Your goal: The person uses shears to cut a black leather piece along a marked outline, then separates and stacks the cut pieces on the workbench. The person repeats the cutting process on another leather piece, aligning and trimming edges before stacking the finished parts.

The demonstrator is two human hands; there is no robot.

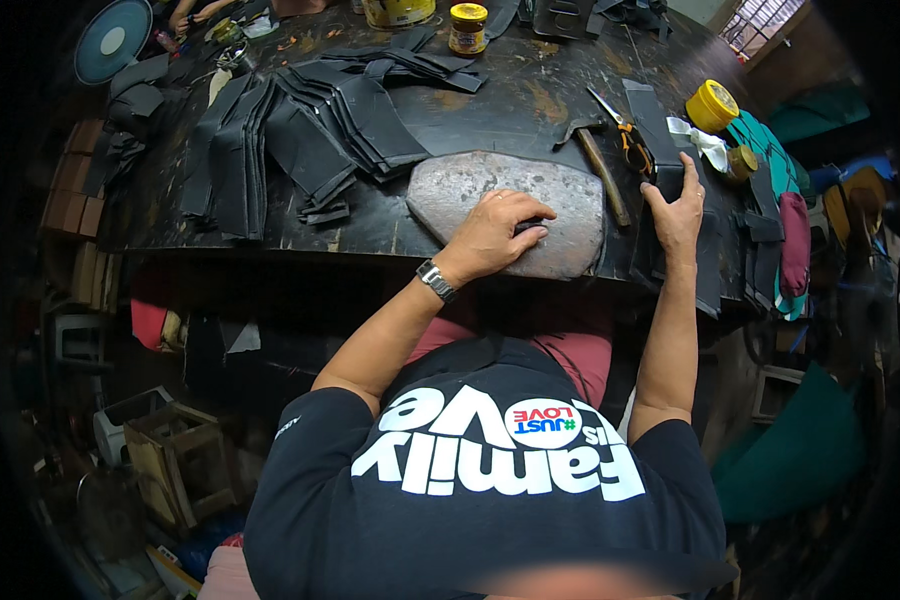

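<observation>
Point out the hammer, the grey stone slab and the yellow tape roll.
hammer (602,170): head view, on its wooden handle.
grey stone slab (460,185): head view, bare upper left surface.
yellow tape roll (712,106): head view, on its side wall.

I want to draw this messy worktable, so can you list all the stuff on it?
Stone slab: one, grey, front table edge.
Black cut pieces: many, black, fanned over the left half.
Hammer: one, wooden handle, right of the slab.
Scissors: one, orange handles, beside the hammer.
Tape roll: one, yellow, far right.
Jar: one, yellow lid, at the back.
Fan: one, teal, far left.
Left hand: resting on the slab, over a small dark piece.
Right hand: on a black strip stack.
</observation>
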